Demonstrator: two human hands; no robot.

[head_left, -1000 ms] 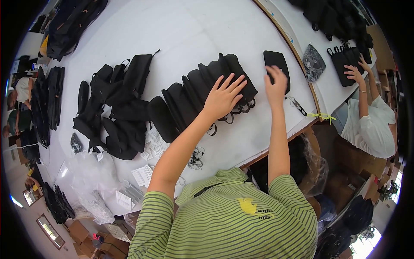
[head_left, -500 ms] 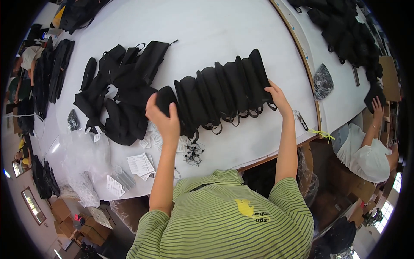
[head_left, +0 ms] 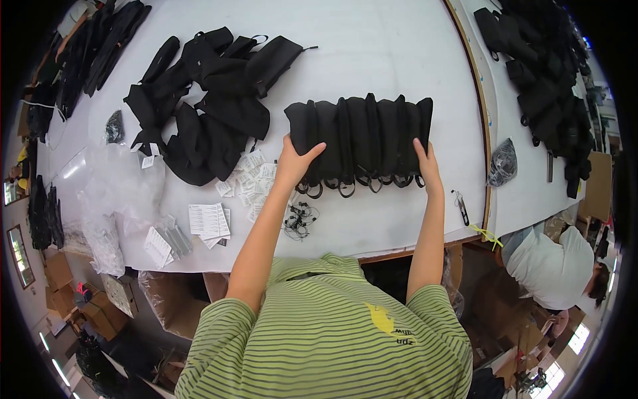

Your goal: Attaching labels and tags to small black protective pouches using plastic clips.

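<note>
A tight row of several black fabric pouches [head_left: 359, 143] stands on the white table in front of me, with small loops along the near edge. My left hand [head_left: 297, 163] presses on the row's left end, its thumb lying across the first pouch. At the opposite end, my right hand [head_left: 428, 167] holds the last pouch, fingers along its side. Left of the row lies a loose heap of similar black pouches [head_left: 222, 80]. Close to my left forearm are scattered white tags [head_left: 258, 178] and a tangle of black strings [head_left: 300, 221].
Printed white cards [head_left: 209, 221], a second card stack [head_left: 163, 245] and clear plastic bags [head_left: 133, 179] lie at left. Thread snips [head_left: 462, 207] and a yellow-green ribbon [head_left: 486, 235] are by the right edge. Beyond a wooden strip [head_left: 480, 100] are a bagged bundle [head_left: 503, 163] and a person [head_left: 551, 266].
My left hand has moved in from the left with the end pouch, and the row is now shorter and straighter between both hands. The whole view has shifted somewhat.
</note>
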